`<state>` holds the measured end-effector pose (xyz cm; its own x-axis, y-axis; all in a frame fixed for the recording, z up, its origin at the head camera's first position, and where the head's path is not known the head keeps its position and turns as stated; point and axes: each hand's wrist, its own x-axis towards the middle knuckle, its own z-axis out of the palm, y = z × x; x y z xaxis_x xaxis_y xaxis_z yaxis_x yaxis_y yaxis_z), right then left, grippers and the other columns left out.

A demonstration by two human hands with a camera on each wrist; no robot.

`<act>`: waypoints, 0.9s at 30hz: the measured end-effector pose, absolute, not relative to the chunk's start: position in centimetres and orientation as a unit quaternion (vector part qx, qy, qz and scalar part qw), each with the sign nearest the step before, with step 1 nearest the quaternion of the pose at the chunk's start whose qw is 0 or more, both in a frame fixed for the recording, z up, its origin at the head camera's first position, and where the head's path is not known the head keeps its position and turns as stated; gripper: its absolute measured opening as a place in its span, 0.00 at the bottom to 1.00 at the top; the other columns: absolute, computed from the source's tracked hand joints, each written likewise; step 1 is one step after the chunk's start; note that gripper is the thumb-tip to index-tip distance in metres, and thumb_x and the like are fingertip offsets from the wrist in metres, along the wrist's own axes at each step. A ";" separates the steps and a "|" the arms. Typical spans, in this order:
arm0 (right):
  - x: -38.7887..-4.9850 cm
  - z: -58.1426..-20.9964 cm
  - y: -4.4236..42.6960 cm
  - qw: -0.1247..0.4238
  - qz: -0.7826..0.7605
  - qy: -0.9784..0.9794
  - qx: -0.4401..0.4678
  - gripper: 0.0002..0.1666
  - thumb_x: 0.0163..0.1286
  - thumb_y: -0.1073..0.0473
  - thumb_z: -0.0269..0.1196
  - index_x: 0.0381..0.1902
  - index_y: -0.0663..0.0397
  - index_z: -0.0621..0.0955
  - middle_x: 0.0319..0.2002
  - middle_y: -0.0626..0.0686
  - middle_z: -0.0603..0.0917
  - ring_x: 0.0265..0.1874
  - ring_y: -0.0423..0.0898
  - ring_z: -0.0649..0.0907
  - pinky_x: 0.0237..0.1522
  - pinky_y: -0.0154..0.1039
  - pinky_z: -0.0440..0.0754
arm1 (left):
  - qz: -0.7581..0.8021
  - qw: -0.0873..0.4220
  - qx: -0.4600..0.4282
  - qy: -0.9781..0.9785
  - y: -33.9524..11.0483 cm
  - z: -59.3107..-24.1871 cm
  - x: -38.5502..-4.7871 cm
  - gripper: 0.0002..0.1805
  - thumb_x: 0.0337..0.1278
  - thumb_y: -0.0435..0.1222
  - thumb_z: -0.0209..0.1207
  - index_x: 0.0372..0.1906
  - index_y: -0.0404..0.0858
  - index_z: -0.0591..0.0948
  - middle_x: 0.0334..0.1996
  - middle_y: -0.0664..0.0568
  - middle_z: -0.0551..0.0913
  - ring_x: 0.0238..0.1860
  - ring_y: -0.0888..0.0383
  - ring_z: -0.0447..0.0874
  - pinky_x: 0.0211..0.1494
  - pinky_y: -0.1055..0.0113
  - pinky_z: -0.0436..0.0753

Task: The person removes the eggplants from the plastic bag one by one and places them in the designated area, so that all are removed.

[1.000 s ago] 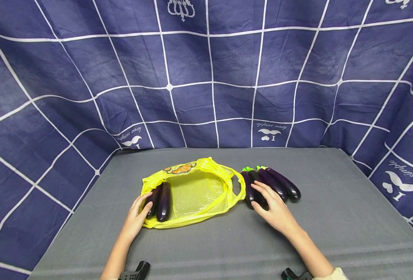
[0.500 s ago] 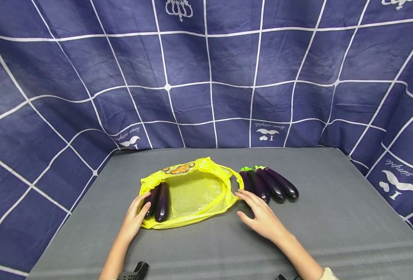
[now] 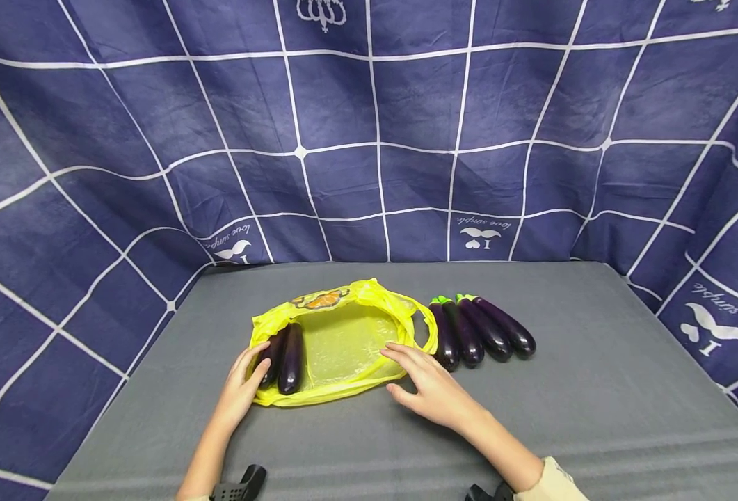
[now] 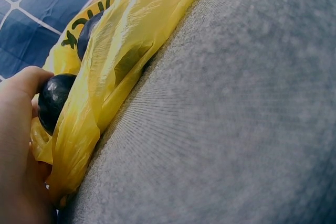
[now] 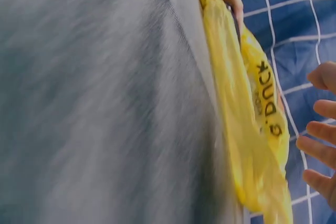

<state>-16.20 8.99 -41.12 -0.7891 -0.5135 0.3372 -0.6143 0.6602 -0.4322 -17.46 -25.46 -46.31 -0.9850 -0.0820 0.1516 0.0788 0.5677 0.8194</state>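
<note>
A yellow plastic bag [image 3: 331, 395] lies on its side in the head view, its wide mouth showing two dark purple eggplants [image 3: 291, 358] at the left end. My left hand [image 3: 236, 390] grips the bag's left edge, its thumb against the outer eggplant [image 4: 54, 100]; the other fingers are partly hidden. My right hand [image 3: 434, 391] hovers over the bag's near right rim, fingers spread and holding nothing. Its spread fingers [image 5: 317, 150] also show in the right wrist view. Right of the bag, several eggplants [image 3: 484, 330] lie side by side, green caps away from me.
A grey cloth-covered table [image 3: 594, 390] extends around the bag and eggplants. Behind and beside it hangs a blue curtain [image 3: 419, 111] with white grid lines. Both wrists carry black devices [image 3: 243, 485]. The bag's looped handle [image 3: 428, 334] reaches toward the eggplants at right.
My right hand has left the row of eggplants and moved left over the bag's right side, uncovering the row. My left hand has stayed at the bag's left edge.
</note>
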 end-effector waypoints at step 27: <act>-18.8 -41.1 -0.5 0.081 0.278 -0.897 0.335 0.30 0.62 0.48 0.57 0.62 0.44 0.69 0.62 0.47 0.71 0.59 0.48 0.73 0.60 0.46 0.70 | -0.462 0.076 0.006 -0.883 -25.3 -45.9 -17.3 0.25 0.65 0.47 0.46 0.63 0.41 0.66 0.67 0.38 0.56 0.69 0.38 0.49 0.64 0.37 0.51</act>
